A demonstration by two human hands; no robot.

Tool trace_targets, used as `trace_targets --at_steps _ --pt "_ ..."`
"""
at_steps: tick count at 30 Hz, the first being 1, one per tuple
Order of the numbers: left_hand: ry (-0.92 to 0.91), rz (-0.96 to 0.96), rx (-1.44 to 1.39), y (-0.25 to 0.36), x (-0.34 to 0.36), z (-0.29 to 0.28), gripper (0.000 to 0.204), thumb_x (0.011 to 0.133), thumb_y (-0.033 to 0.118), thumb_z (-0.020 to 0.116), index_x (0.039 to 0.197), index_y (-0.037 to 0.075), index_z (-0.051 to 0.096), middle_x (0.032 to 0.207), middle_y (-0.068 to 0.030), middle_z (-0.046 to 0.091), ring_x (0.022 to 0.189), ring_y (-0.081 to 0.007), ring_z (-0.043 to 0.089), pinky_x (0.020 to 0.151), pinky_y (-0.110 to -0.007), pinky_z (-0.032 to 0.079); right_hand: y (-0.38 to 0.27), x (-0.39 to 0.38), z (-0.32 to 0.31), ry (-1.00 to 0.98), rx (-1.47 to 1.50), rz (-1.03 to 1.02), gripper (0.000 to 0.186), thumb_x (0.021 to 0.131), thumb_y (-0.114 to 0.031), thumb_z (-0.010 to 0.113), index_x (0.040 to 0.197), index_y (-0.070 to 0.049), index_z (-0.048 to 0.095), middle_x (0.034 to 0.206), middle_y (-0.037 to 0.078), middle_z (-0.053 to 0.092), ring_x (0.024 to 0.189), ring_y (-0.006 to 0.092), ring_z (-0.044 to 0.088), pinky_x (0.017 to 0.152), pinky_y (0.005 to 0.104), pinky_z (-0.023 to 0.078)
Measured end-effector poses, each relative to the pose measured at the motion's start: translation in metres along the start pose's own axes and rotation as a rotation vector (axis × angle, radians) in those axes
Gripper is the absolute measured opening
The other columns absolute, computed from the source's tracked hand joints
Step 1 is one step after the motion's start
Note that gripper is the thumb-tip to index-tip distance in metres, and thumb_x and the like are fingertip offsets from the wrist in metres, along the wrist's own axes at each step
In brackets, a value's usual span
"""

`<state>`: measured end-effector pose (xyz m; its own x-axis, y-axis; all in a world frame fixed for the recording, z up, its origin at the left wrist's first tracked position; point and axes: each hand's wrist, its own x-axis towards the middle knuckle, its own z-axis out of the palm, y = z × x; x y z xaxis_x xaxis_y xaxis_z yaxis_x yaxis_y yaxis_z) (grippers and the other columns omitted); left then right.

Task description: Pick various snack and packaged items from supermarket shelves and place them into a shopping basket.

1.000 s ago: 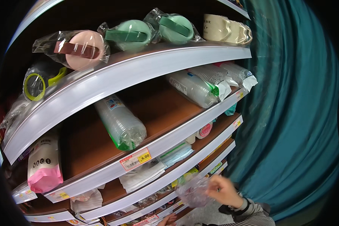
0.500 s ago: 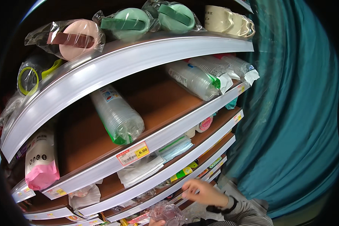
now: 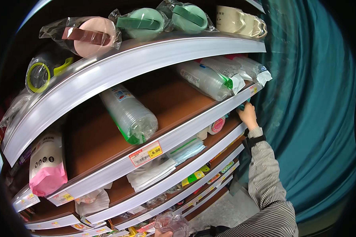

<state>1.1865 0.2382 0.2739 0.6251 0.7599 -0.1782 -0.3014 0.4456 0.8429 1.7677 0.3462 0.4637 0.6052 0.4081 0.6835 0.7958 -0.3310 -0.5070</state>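
My right hand (image 3: 248, 116) reaches to the right end of the shelf below the cups. Its fingers are closed on a small teal package (image 3: 244, 106), mostly hidden under the shelf edge. Low in the picture, my left hand (image 3: 164, 234) is only partly in view, its fingers round a crinkled, pinkish clear plastic-wrapped item (image 3: 173, 225). On the same shelf as the teal package lie a round pink-ended roll (image 3: 217, 125), light blue flat packs (image 3: 188, 150) and white packs (image 3: 152, 173).
Sleeves of clear plastic cups (image 3: 136, 116) lie on the shelf above, beside a white-and-pink package (image 3: 47, 166). Wrapped pink (image 3: 97, 35) and green lidded cups (image 3: 146, 21) and cream mugs (image 3: 230, 19) stand on top. A teal curtain (image 3: 312, 118) hangs at the right.
My right hand has risen from the lower shelves to the teal package and closed on it. My left hand still holds the plastic-wrapped item. The view has shifted slightly.
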Motion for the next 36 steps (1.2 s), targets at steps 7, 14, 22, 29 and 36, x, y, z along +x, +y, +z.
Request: trace_targets --at_steps 7,14,22,29,36 --pt "-0.03 0.018 0.041 0.004 0.008 -0.002 0.043 0.083 0.014 0.062 0.12 -0.003 0.048 0.108 -0.0114 0.059 0.106 -0.0211 0.053 0.087 -0.035 0.044 0.009 0.012 0.01 0.055 -0.099 -0.08 0.025 0.074 -0.019 0.067 0.093 -0.002 0.064 0.093 0.015 0.063 0.095 0.0385 0.054 0.08 0.0451 0.045" --pt "-0.052 0.018 0.072 0.003 0.022 -0.003 0.047 0.08 0.014 0.064 0.121 -0.002 0.047 0.109 -0.0111 0.058 0.106 -0.0211 0.053 0.088 -0.035 0.044 -0.01 -0.012 -0.024 0.213 -0.171 -0.329 0.013 0.078 -0.006 0.058 0.09 -0.001 0.058 0.084 0.015 0.058 0.084 0.0333 0.055 0.072 0.0429 0.044" --pt "-0.095 -0.023 0.097 0.002 0.036 0.009 0.052 0.077 0.015 0.068 0.122 0.0 0.046 0.11 -0.0106 0.057 0.105 -0.0211 0.053 0.089 -0.035 0.043 -0.019 -0.061 -0.068 0.312 -0.12 -0.328 0.012 0.081 -0.005 0.054 0.075 -0.001 0.045 0.075 0.016 0.049 0.075 0.0354 0.051 0.064 0.0433 0.041" --pt "-0.06 -0.013 0.108 0.003 0.034 0.021 0.057 0.075 0.015 0.07 0.123 0.001 0.045 0.111 -0.0103 0.056 0.105 -0.0211 0.053 0.091 -0.035 0.042 -0.03 -0.14 -0.126 0.302 0.259 -0.119 0.024 0.086 -0.005 0.058 0.073 0.0 0.039 0.068 0.011 0.039 0.061 0.0237 0.039 0.059 0.0318 0.037" --pt "0.001 -0.005 0.103 0.0 0.025 0.037 0.062 0.072 0.016 0.073 0.125 0.003 0.043 0.112 -0.0099 0.055 0.104 -0.0212 0.053 0.092 -0.035 0.041 -0.047 -0.225 -0.153 0.236 0.474 0.063 0.024 0.086 -0.004 0.058 0.074 -0.001 0.038 0.071 0.006 0.038 0.066 0.0147 0.035 0.061 0.026 0.034"
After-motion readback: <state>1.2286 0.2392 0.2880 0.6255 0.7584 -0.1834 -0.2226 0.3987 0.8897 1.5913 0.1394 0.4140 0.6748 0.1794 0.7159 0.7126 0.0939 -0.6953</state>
